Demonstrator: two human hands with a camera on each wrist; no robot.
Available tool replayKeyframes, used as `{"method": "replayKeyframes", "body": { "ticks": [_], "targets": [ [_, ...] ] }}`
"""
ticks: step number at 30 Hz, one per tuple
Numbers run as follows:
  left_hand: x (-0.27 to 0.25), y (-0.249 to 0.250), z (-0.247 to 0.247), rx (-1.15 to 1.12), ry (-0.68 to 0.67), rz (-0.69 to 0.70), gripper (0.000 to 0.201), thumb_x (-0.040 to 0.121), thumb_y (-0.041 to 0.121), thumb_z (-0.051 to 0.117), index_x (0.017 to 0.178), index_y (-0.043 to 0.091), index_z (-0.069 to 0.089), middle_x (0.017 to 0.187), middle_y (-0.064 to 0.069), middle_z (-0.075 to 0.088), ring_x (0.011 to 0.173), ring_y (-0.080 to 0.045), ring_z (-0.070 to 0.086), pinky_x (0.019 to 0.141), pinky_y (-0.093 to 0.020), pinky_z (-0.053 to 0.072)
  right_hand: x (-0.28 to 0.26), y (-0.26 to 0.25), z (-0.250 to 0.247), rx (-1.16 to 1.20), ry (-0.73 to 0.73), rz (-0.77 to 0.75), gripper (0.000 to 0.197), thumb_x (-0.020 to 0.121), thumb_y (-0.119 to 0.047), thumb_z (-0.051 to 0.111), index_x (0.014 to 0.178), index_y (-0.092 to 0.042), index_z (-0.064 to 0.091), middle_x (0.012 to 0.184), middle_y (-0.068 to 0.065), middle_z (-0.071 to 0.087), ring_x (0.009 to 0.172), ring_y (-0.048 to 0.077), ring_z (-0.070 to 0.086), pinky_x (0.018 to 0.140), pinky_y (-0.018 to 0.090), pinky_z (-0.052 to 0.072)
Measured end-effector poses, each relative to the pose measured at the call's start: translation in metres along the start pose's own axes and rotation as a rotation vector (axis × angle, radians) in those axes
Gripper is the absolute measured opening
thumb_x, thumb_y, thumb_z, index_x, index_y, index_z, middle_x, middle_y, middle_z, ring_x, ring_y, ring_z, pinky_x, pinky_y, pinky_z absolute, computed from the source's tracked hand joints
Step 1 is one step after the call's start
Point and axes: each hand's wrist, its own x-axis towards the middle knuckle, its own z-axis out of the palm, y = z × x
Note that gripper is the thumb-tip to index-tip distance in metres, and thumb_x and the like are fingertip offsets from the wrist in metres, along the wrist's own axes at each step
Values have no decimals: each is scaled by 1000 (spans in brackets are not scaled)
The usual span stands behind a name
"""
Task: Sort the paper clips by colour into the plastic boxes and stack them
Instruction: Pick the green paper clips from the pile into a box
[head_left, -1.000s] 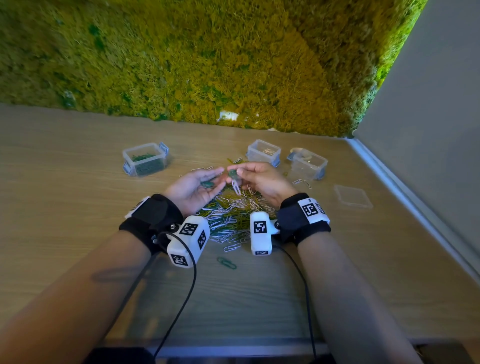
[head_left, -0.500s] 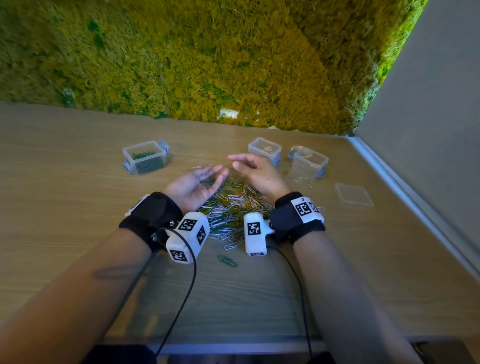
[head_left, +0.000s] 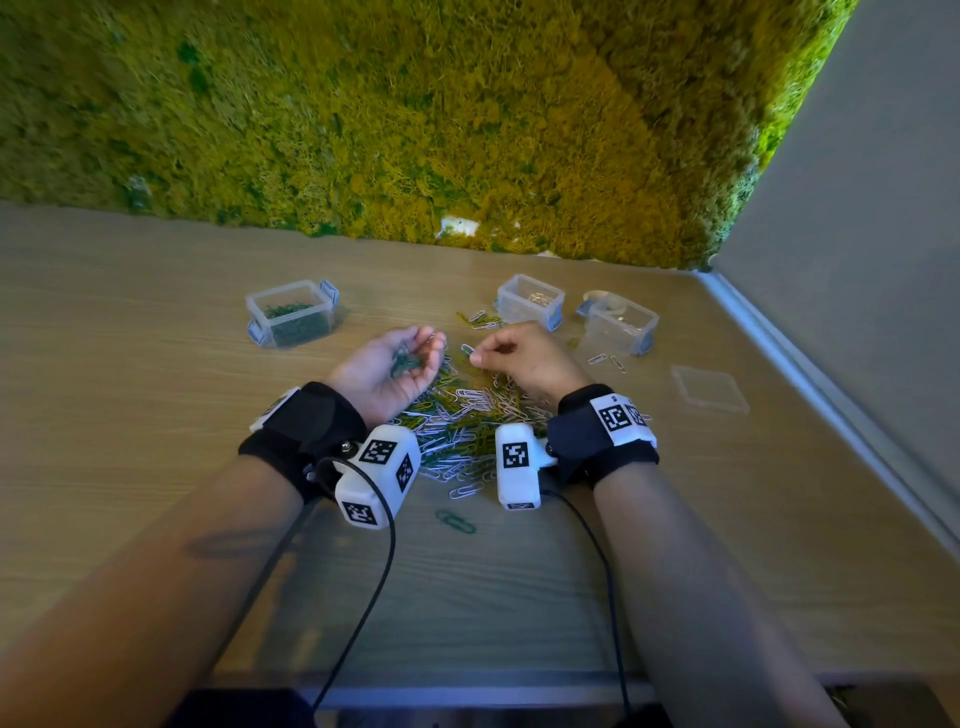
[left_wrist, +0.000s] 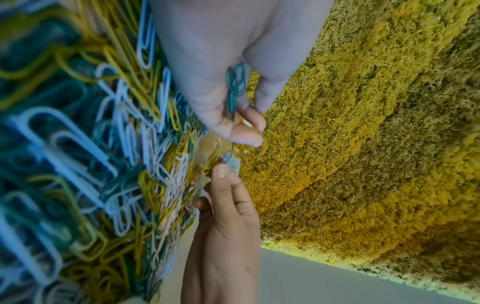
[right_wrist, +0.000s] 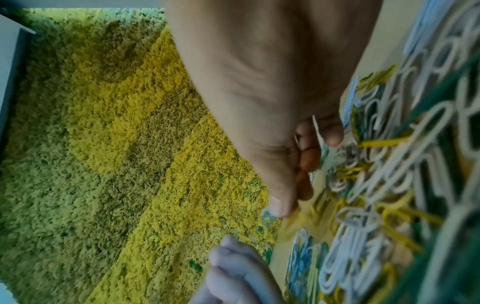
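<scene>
Moss in green and yellow (head_left: 467, 119) covers the wall behind a wooden table (head_left: 130, 415), and a grey wall (head_left: 883, 182) closes the corner at 2 o'clock. At the centre of the table lies a pile of paper clips (head_left: 467, 421) in green, yellow and white.

From the pile, the box with green clips (head_left: 293, 318) stands at 10 o'clock, well apart. A second box (head_left: 530, 301) with a few pale clips is at 12 o'clock, and a third box (head_left: 618, 323) is just beside it at 1 o'clock. All three are without lids. A clear lid (head_left: 709, 388) lies flat at 3 o'clock, near the grey wall. A single green clip (head_left: 456, 521) lies alone at 6 o'clock, between the two wrist cameras, and two loose white clips (head_left: 608, 361) lie in front of the third box.

The left hand (head_left: 387, 371) is above the left part of the pile with the palm up and the fingers loosely bent, so it makes a cup; a small bunch of green clips (left_wrist: 235, 90) rests in it. The right hand (head_left: 524, 358) is above the right part of the pile. Its thumb and forefinger are pressed together on one green clip (head_left: 467, 349), and the other fingers are curled in. This clip is held just beside the fingertips of the left hand, at 3 o'clock from them.
</scene>
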Motion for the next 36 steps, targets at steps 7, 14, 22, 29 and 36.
{"method": "replayKeyframes", "body": {
  "ticks": [7, 14, 22, 29, 36],
  "targets": [
    [0, 0, -1, 108, -31, 35, 19, 97, 18, 47, 94, 6, 62, 89, -9, 66, 75, -13, 63, 68, -22, 56, 2, -2, -3, 162, -14, 40, 19, 91, -20, 63, 96, -3, 70, 73, -5, 65, 60, 1, 54, 55, 12, 40],
    [0, -4, 0, 171, -119, -4, 31, 99, 19, 42, 113, -3, 59, 98, -19, 69, 96, -23, 64, 83, -28, 53, -3, -16, 2, 345, 2, -11, 3, 86, -14, 67, 86, -11, 67, 72, -1, 62, 57, 7, 50, 51, 17, 42],
    [0, 2, -1, 8, -52, -26, 26, 100, 17, 39, 101, 1, 60, 78, -10, 63, 66, -11, 59, 56, -17, 53, 3, -4, 0, 184, 170, 44, 16, 88, -19, 67, 98, -8, 70, 92, 2, 69, 79, 10, 61, 77, 25, 50],
    [9, 11, -9, -301, -27, -40, 33, 102, 18, 35, 82, 1, 55, 57, -2, 50, 37, -6, 44, 33, -13, 33, -3, -13, 10, -111, -160, -95, 31, 83, -14, 71, 115, -15, 68, 86, -18, 56, 67, -12, 49, 60, 5, 35],
    [10, 7, -7, -242, -9, -18, 33, 102, 19, 34, 83, 2, 55, 56, -2, 52, 39, -6, 45, 35, -13, 35, -1, -9, 13, -192, -111, -34, 11, 87, -17, 67, 95, -10, 70, 77, -15, 58, 69, -4, 50, 71, 19, 38]
  ]
}}
